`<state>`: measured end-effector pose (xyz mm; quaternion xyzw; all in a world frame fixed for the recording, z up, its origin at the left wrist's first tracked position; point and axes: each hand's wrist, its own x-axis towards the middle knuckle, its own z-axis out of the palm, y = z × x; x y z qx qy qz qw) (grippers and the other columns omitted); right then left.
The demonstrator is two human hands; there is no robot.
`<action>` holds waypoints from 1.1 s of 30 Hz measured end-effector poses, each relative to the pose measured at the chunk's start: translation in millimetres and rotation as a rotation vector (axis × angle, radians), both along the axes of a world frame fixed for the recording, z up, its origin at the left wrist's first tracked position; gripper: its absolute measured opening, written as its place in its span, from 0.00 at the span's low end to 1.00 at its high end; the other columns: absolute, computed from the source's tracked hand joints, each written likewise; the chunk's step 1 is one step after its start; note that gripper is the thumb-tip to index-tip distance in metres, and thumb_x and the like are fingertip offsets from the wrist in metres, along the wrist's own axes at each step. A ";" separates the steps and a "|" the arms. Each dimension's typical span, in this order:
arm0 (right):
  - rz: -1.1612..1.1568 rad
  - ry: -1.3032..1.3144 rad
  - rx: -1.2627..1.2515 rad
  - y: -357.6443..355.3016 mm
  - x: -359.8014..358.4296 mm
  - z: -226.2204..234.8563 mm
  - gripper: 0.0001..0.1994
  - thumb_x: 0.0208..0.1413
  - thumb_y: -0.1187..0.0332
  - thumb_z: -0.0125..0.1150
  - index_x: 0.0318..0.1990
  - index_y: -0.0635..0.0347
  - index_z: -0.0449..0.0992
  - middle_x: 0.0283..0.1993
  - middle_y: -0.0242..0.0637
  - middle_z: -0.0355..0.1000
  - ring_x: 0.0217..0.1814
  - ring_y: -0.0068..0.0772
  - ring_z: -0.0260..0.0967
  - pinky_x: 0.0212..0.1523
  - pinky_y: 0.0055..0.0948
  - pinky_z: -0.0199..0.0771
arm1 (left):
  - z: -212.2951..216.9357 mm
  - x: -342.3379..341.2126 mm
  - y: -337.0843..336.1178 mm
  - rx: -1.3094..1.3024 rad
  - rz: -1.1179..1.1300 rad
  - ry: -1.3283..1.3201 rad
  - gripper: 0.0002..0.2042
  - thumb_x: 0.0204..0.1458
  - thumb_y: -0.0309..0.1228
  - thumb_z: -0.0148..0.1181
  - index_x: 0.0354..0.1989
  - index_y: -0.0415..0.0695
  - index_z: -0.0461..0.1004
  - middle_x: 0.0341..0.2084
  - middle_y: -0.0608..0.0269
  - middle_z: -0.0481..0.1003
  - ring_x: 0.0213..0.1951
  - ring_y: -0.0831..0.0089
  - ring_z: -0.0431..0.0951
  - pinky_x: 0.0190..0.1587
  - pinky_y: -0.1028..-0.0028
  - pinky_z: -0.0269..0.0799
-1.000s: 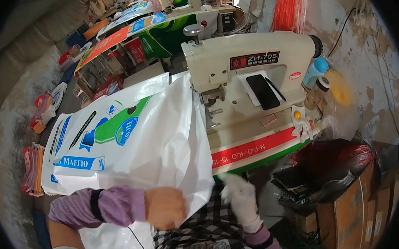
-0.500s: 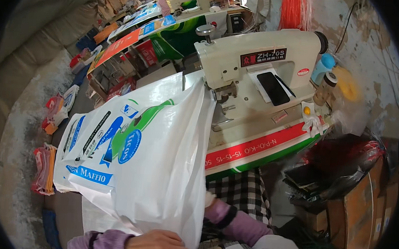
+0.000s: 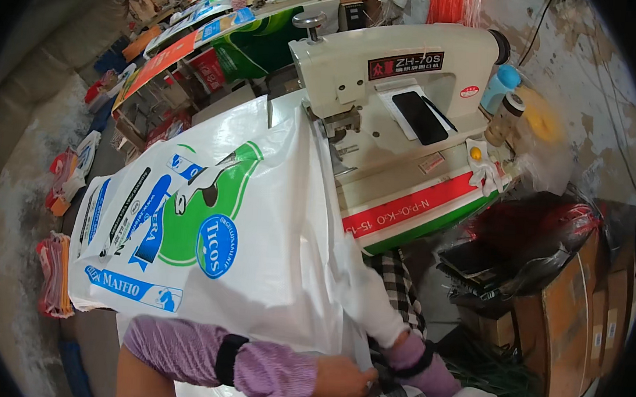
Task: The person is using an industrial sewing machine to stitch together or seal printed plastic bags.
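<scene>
A large white woven sack (image 3: pixel 283 270) with green and blue print lies over the table, its right edge running up to the sewing machine (image 3: pixel 408 65). My bare left hand (image 3: pixel 342 383), below a purple sleeve, is closed at the sack's near right corner, where it seems to pinch the edge. My right hand (image 3: pixel 366 294), in a white glove, lies along the sack's right edge below the machine bed. Its fingers are blurred and merge with the white sack.
On the machine bed lie a black phone (image 3: pixel 419 118) and a white glove (image 3: pixel 486 170). A bottle (image 3: pixel 506 117) and a blue container (image 3: pixel 500 87) stand behind. At right are black plastic bags (image 3: pixel 506 248) over cardboard boxes (image 3: pixel 572 312). Cloth bundles (image 3: pixel 54 276) lie at left.
The sack lies flatter, with its print spread wider. My left hand has moved right to the near corner. My gloved right hand has come up from behind the sack along its edge.
</scene>
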<state>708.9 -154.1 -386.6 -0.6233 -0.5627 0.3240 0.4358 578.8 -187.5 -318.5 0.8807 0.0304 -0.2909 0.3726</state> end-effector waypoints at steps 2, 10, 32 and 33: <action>-0.015 0.012 -0.183 -27.6 -11.2 -2.4 0.35 0.47 0.76 0.49 0.66 0.63 0.49 0.26 0.52 0.71 0.28 0.53 0.70 0.31 0.44 0.71 | -8.0 5.2 25.1 -0.006 -0.235 -0.067 0.12 0.42 0.36 0.59 0.29 0.39 0.73 0.24 0.53 0.75 0.31 0.52 0.77 0.33 0.60 0.74; -0.087 -0.166 -0.009 4.7 10.9 -17.4 0.28 0.50 0.74 0.47 0.62 0.62 0.57 0.28 0.54 0.71 0.28 0.58 0.69 0.29 0.48 0.71 | 56.3 3.8 313.4 0.959 -0.186 -0.317 0.01 0.38 0.30 0.59 0.20 0.53 0.76 0.21 0.70 0.73 0.37 0.66 0.73 0.57 0.55 0.54; -0.144 -0.431 0.508 136.8 48.8 -4.2 0.18 0.50 0.75 0.53 0.51 0.63 0.68 0.50 0.51 0.66 0.52 0.52 0.64 0.50 0.42 0.67 | -25.2 -117.8 269.5 0.848 0.530 0.149 0.29 0.50 0.41 0.56 0.62 0.53 0.59 0.53 0.52 0.65 0.56 0.56 0.64 0.53 0.51 0.62; -0.161 -0.398 0.505 158.5 38.6 5.0 0.16 0.50 0.74 0.53 0.49 0.64 0.70 0.49 0.51 0.67 0.50 0.51 0.66 0.49 0.42 0.68 | -35.2 -127.4 250.6 0.937 0.565 0.049 0.28 0.49 0.40 0.56 0.61 0.52 0.60 0.53 0.52 0.64 0.56 0.56 0.64 0.53 0.52 0.62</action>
